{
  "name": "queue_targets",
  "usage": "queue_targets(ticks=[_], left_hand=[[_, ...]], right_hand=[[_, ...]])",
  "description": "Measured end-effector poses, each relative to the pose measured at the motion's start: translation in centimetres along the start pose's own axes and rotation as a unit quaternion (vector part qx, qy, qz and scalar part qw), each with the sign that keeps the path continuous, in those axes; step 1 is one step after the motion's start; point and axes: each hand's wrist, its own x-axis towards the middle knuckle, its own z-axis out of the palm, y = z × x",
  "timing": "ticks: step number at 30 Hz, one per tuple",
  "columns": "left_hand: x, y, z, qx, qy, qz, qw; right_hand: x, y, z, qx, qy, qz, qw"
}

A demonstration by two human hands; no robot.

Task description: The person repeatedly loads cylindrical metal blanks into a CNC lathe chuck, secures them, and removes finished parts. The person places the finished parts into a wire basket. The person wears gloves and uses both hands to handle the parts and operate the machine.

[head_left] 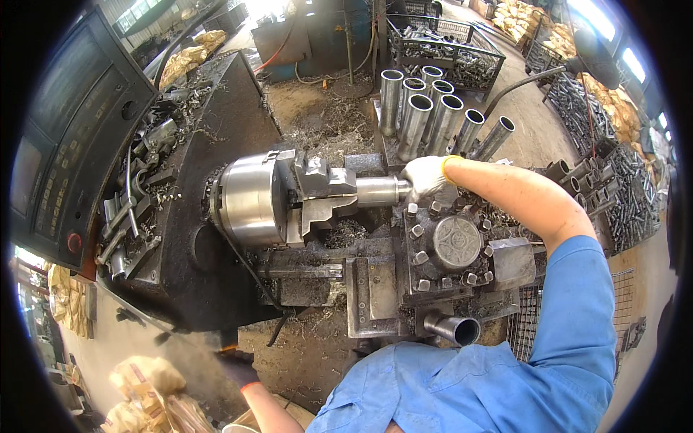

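Note:
My right hand [427,177], in a white glove, closes over the free end of a short shiny metal tube [375,191]. The tube lies level, clamped in the jaws of a large steel lathe chuck [249,202]. My arm in a blue sleeve reaches in from the lower right, over the square tool post [455,243] with its ring of bolts. My left hand [238,368], in a dark glove with an orange cuff, is low at the lathe's front edge next to a dark handle [229,336]. Its grip is hidden.
Several metal tubes [426,115] stand upright behind the lathe bed, and one lies near the tool post [456,329]. A control panel [65,144] rises on the left. Wire baskets of tubes [613,187] fill the right, a wire crate [447,43] the back. Metal shavings [325,123] cover the bed.

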Motion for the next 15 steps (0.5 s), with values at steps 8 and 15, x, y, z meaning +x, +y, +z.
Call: queue_targets(ticks=[8,15], left_hand=[[1.5,1.2,-1.8,0.008,-0.082,-0.072,0.994],[4.6,-1.8,-3.5,0.118,-0.136,0.119,0.976]], right_hand=[[2.4,-4.7,-0.2,0.214,0.177,-0.132,0.952],[-8.4,-3.1,-0.9,0.196,0.32,-0.091,0.922]])
